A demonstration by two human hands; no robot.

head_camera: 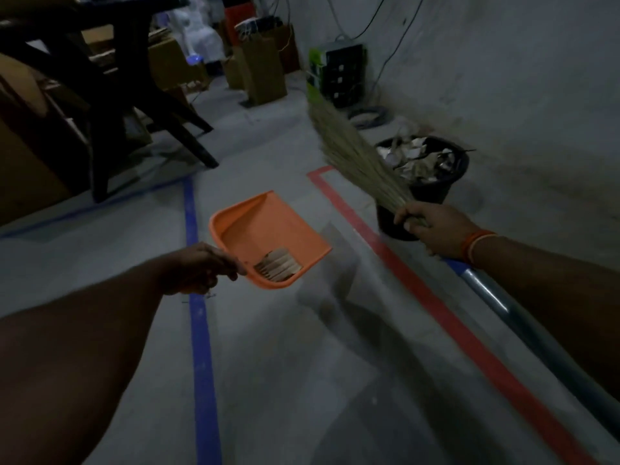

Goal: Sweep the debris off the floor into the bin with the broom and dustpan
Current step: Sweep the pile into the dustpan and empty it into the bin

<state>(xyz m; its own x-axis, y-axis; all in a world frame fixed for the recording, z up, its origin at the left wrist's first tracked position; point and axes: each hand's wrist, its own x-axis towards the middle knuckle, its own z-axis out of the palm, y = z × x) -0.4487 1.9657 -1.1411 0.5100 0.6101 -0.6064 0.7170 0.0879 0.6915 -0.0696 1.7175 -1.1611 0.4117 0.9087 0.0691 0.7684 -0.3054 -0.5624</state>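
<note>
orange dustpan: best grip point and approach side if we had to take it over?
Grip the dustpan by its short handle at the near corner, where the left hand grips it now, coming from the near left. The pan's walls rise at that end and the open lip points away, so holding there likely keeps the debris pooled at the back.

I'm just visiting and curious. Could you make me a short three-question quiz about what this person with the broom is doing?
1. True or false: the orange dustpan is empty.
2. Which hand grips the broom? A) left hand B) right hand
3. Fill in: the black bin stands beyond the ___ tape line.

Key: 1 false, paper bits lie in it, held by the left hand; 2 B, the right hand; 3 red.
</note>
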